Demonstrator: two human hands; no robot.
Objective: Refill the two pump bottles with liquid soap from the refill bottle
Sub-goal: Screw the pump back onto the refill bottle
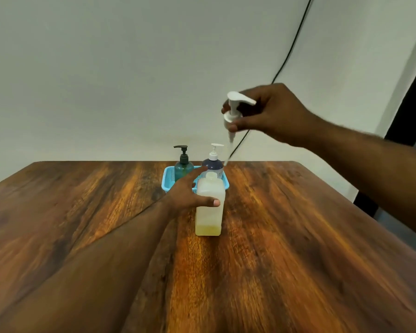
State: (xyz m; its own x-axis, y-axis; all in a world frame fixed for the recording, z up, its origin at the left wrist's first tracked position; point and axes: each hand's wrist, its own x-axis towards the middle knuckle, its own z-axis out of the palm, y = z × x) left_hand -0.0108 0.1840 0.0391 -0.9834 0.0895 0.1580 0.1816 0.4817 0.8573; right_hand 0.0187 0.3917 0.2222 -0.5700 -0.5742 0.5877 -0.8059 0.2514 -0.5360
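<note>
A translucent white square bottle point(209, 212) stands upright at the middle of the wooden table point(298, 236), its neck uncapped and a little yellow liquid at its bottom. My left hand point(185, 195) grips its upper part, thumb across the front. My right hand point(267, 116) holds a white pump head point(233, 111) in the air above and right of the bottle, its dip tube hanging down. Behind, a green pump bottle point(183, 168) with a black pump and a dark blue pump bottle point(213, 164) with a white pump stand in a light blue basket point(168, 179).
The basket sits near the table's far edge, against a plain white wall. A dark cable point(288, 56) runs diagonally down the wall behind my right hand. At the far right there is a dark doorway.
</note>
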